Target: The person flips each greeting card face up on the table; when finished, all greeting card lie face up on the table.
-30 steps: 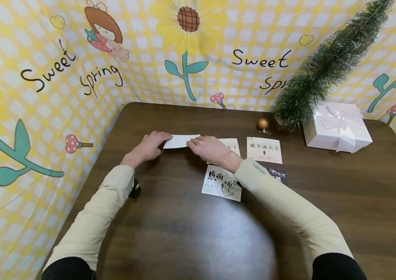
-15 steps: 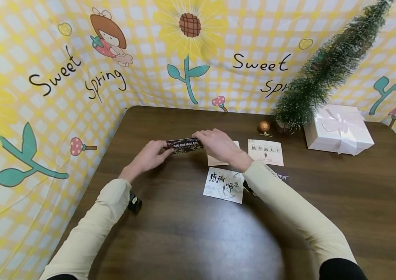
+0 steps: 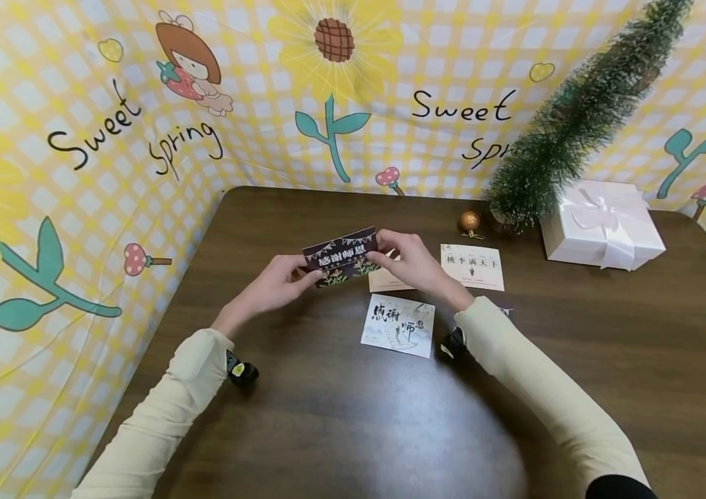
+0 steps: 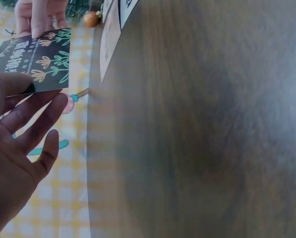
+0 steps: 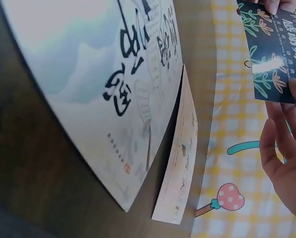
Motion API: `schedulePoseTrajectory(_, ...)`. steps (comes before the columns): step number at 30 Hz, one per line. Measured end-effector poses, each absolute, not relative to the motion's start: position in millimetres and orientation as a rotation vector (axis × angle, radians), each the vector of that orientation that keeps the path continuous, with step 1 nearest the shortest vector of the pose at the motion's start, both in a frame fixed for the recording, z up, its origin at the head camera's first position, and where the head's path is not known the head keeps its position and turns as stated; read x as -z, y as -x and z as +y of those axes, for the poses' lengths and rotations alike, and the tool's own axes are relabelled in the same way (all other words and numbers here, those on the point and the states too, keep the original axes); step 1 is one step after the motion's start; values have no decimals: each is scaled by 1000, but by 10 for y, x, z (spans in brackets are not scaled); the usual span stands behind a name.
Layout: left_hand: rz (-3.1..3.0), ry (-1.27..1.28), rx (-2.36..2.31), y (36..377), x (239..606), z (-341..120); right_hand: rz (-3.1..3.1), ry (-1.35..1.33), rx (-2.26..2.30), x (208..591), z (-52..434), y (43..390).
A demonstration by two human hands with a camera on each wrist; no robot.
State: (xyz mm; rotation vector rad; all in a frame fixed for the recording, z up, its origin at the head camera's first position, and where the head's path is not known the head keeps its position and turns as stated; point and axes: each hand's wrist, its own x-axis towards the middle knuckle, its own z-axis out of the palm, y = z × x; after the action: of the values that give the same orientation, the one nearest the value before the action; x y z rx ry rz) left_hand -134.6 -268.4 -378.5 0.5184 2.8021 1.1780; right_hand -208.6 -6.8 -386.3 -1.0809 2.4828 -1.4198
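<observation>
A dark card (image 3: 341, 256) with white characters and a leaf pattern is held above the brown table (image 3: 340, 430), its printed face toward me. My left hand (image 3: 279, 283) pinches its left end and my right hand (image 3: 407, 262) pinches its right end. The left wrist view shows the card (image 4: 36, 60) under my left thumb, with the right hand's fingers (image 4: 38, 17) on its far edge. The card (image 5: 272, 47) appears at the top right of the right wrist view, pinched by my right hand (image 5: 286, 148).
On the table lie a white card with black brush characters (image 3: 399, 326), a cream card (image 3: 386, 280) partly under my right hand, and a white card (image 3: 472, 267). A gold bauble (image 3: 469, 221), a small green tree (image 3: 577, 118) and a white gift box (image 3: 602, 225) stand at the back right.
The card lay blank side up on the table under both hands. Both hands lifted it and turned it over, so its dark printed face now shows.
</observation>
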Motion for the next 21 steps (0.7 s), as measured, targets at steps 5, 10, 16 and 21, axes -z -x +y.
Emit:
schedulePoseTrajectory(5,2808,-466,-1298,1310,3843,-2637,2421,964,1476,3867,-41,2063)
schedulePoseTrajectory(10,2831,-379,-1449,1252,3921,-2596,2380,928,1471,3855,-59,2083)
schedulePoseTrajectory(16,2775,-276,-1657,1144,3963,-2597,2336,907,1420,3831,-160,2110)
schedulePoseTrajectory(21,2737,-198,-1712,1064,3978,-2627,2367,903,1357,3839,-250,2109)
